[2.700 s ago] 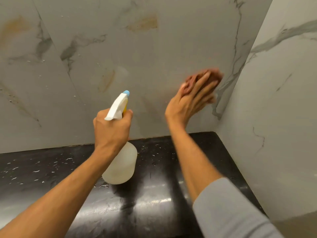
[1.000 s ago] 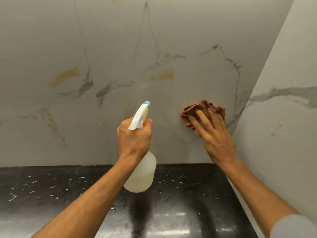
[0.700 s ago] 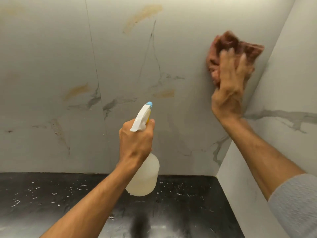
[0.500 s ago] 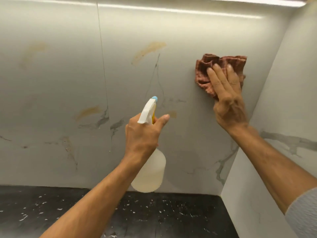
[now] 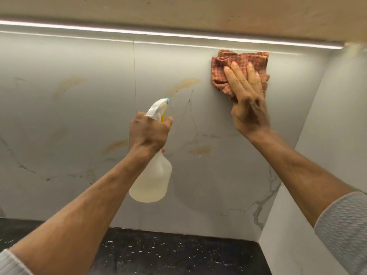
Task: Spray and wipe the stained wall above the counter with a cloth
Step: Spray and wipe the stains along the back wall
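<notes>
**Cloth flat on wall top right, bottle held up at centre**

R hand lies flat on the cloth, fingers straight and only slightly apart, pressing it vs the wall. Cloth is reddish-brown, checked and crumpled. It sits high on the wall, just under the light strip and near the corner w/ the side wall. Its top and both side edges stick out past the fingers.

L hand is curled round the neck of the spray bottle, held in the air in front of the wall, well above the table. Bottle is pale and see-through. Its white spray head has a blue tip and points up and right at the wall. One fingertip shows at the front by the yellow trigger; can't tell if it's squeezed.

Brownish stains on the wall:
- one just left of the cloth, above the blue tip
- one lower, right of the bottle
- one left of the L hand
- a faint one further left

Table is black w/ white specks, at the bottom edge of view. A grey sleeve covers the R upper forearm. A wood-tone cupboard underside runs along the top.
</notes>
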